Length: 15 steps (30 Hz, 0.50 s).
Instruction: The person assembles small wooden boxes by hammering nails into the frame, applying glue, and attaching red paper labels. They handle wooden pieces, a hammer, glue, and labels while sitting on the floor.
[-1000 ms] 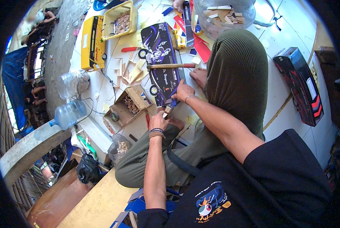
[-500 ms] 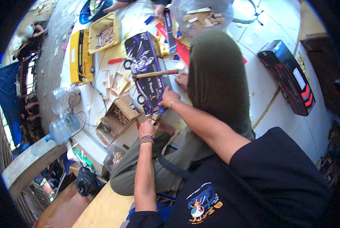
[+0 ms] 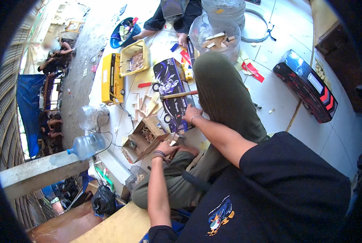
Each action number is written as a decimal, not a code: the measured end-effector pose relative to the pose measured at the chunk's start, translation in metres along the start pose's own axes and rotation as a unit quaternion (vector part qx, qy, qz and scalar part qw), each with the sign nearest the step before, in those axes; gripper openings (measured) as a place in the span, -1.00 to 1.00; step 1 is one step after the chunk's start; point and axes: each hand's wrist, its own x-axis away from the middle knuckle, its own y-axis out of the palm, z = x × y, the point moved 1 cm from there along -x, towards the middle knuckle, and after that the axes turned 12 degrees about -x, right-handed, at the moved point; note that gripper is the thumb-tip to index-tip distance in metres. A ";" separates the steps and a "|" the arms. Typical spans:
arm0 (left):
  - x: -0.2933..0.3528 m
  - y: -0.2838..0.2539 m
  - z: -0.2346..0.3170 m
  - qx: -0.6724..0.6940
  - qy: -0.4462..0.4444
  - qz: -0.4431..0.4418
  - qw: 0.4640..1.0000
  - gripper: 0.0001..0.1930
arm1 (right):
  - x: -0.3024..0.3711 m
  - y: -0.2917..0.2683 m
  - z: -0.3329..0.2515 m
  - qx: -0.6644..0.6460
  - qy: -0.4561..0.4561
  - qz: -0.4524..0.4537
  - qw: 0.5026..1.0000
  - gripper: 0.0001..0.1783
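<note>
A black and purple toy bus [image 3: 170, 89] with white-hubbed wheels lies on its side in front of me. My right hand [image 3: 192, 112] grips its right edge near the close end, fingers bent over the panel. Across the bus rests a hammer [image 3: 179, 94], its head to the left and its red-ended handle reaching my raised knee. My left hand [image 3: 166, 148] is closed just short of the bus's near end, beside my foot. A small pale piece shows at its fingertips, too small to name. Next to that hand stands an open cardboard box [image 3: 145, 137] holding small wooden bits.
A yellow toy bus [image 3: 113, 79] and a yellow basin [image 3: 147, 49] of wooden bits stand far left. Wood scraps [image 3: 146, 103] litter the tiles. A clear tub [image 3: 199, 34] is beyond my knee, near another person's feet [image 3: 182, 39]. A black-red toy bus [image 3: 304, 85] sits right.
My left hand has drawn back from the bus's near end toward my foot. The right hand stays on the bus. The whole view has shifted, so things appear farther right.
</note>
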 end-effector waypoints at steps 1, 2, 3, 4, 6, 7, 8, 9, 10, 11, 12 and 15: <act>0.010 -0.013 -0.012 -0.018 -0.017 -0.038 0.999 -0.26 | 0.000 -0.005 -0.002 0.006 -0.013 0.005 1.000 -0.02; 0.027 -0.024 -0.025 -0.027 -0.015 -0.019 0.999 -0.23 | 0.001 -0.010 -0.004 0.012 -0.029 0.005 0.999 -0.12; 0.047 -0.034 -0.039 0.027 -0.025 -0.023 0.999 -0.22 | 0.002 -0.014 -0.004 0.024 -0.040 0.012 0.999 -0.29; 0.066 -0.047 -0.053 0.019 -0.020 -0.010 1.000 -0.22 | 0.003 -0.018 -0.006 0.055 -0.062 -0.010 0.997 -0.39; 0.107 -0.065 -0.083 0.006 -0.062 0.042 0.997 -0.26 | 0.004 -0.024 -0.009 0.108 -0.083 -0.044 0.990 -0.58; 0.125 -0.072 -0.098 -0.016 -0.071 0.061 0.995 -0.27 | 0.004 -0.026 -0.012 0.136 -0.107 -0.041 0.984 -0.67; 0.137 -0.081 -0.115 -0.002 -0.079 -0.003 0.997 -0.26 | 0.002 -0.028 -0.017 0.147 -0.150 -0.037 0.977 -0.64; 0.147 -0.080 -0.128 -0.032 -0.104 0.037 0.993 -0.27 | -0.002 -0.031 -0.025 0.168 -0.180 -0.036 0.969 -0.60; 0.151 -0.078 -0.142 -0.002 -0.123 0.014 0.992 -0.22 | -0.007 -0.034 -0.032 0.188 -0.208 -0.039 0.959 -0.55; 0.148 -0.072 -0.152 0.021 -0.125 0.011 0.992 -0.22 | -0.015 -0.036 -0.041 0.169 -0.225 -0.021 0.959 -0.58; 0.138 -0.060 -0.158 0.070 -0.183 -0.051 0.979 -0.23 | -0.024 -0.041 -0.051 0.153 -0.244 -0.003 0.958 -0.60; 0.123 -0.001 -0.160 0.146 -0.213 -0.008 0.966 -0.24 | -0.052 -0.056 -0.075 0.210 -0.310 0.089 0.923 -0.65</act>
